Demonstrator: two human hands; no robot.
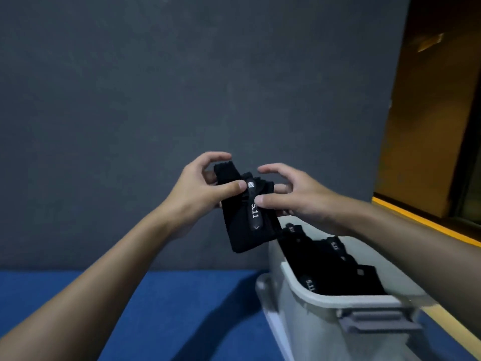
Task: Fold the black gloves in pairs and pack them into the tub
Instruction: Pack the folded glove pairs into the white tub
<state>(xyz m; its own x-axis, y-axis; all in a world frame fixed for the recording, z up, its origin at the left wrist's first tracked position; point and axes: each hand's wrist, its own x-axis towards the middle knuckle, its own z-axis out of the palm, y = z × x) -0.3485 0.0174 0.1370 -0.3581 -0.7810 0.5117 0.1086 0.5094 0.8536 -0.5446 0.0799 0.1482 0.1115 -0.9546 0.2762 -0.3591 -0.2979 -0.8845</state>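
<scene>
I see the left hand [197, 188] and right hand [294, 196] both pinching a folded bundle of black fabric gloves with a white-lettered strap [247, 230], thumbs pressed on its front, in the air at the far end of the pale grey plastic tub [338, 299]. More folded black gloves [335, 267] lie inside that tub, which stands on a blue mat [156, 308].

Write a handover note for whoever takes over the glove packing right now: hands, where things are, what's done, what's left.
Left hand: grips the folded glove pair from the left, thumb on its strap.
Right hand: pinches the same pair from the right, thumb on the strap.
The pair is in the air, beside the far end of the grey tub, not yet in it.
Done: several packed gloves lie in the tub.
Left: finish this pair and pack it; whether more gloves wait is not visible.
</scene>
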